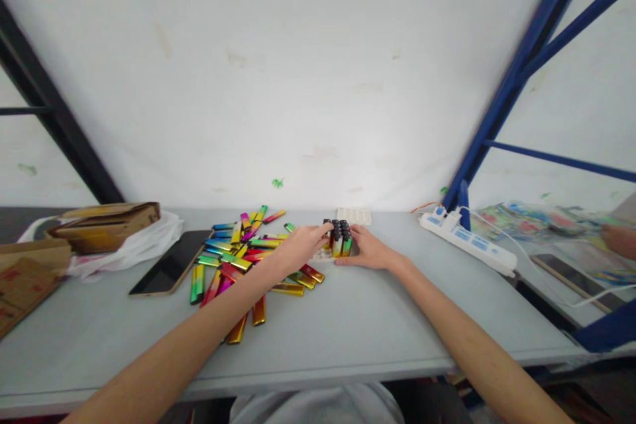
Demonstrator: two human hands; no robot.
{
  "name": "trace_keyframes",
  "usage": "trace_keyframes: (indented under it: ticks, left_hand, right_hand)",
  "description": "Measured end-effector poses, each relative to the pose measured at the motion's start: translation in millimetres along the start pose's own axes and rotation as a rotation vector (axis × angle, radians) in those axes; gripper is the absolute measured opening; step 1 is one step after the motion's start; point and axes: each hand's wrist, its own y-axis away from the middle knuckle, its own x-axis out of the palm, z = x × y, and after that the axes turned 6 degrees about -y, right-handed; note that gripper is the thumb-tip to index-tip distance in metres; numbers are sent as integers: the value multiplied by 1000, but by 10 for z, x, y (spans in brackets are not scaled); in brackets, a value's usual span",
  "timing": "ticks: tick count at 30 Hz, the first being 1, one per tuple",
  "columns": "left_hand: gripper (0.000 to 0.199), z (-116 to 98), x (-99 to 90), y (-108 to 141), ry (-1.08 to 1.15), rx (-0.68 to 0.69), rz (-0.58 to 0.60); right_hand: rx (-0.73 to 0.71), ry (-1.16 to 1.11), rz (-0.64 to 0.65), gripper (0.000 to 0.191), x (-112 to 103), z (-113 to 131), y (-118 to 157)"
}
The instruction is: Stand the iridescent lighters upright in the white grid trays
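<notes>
Several lighters [342,245] with black tops and shiny, many-coloured bodies stand upright in rows in a small white tray [322,256]. My left hand [307,246] reaches in from the left, fingers pinched at a lighter at the group's left edge; the hand partly hides it. On the other side, my right hand [371,252] curves round the right end, thumb low at the tray's front corner and fingers by the lighters. Left of the tray lies a loose pile of lighters [238,258] in gold, red, green, blue and pink, partly covered by my left forearm.
Behind stands another white tray [354,215] against the wall. A tablet or large phone [171,265], a white plastic bag [134,248] and cardboard boxes [109,225] lie left. At right are a power strip [467,242], a blue frame [497,106] and another person's hand [619,238].
</notes>
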Motion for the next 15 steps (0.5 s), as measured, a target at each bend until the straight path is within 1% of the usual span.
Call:
trace_keyframes:
  ticks: [3, 6, 8, 10, 12, 15]
  left_hand:
    - [37, -31, -50, 18, -149, 23, -10]
    - [43, 44, -131, 33, -179, -7, -64]
    - [42, 179, -191, 43, -197, -57, -105]
    - [40, 361, -240, 67, -259, -134, -103]
    - [39, 547, -258, 108, -338, -224, -52]
    - [41, 746, -207, 179, -339, -272, 13]
  right_hand:
    - [7, 9, 4, 77, 2, -11, 2]
    - [18, 7, 7, 78, 0, -8, 6]
    - [31, 1, 10, 79, 1, -4, 8]
    - [46, -3, 4, 80, 4, 0, 8]
    - [54, -5, -1, 79, 7, 3, 6]
    - [57, -5, 6, 80, 6, 8, 2]
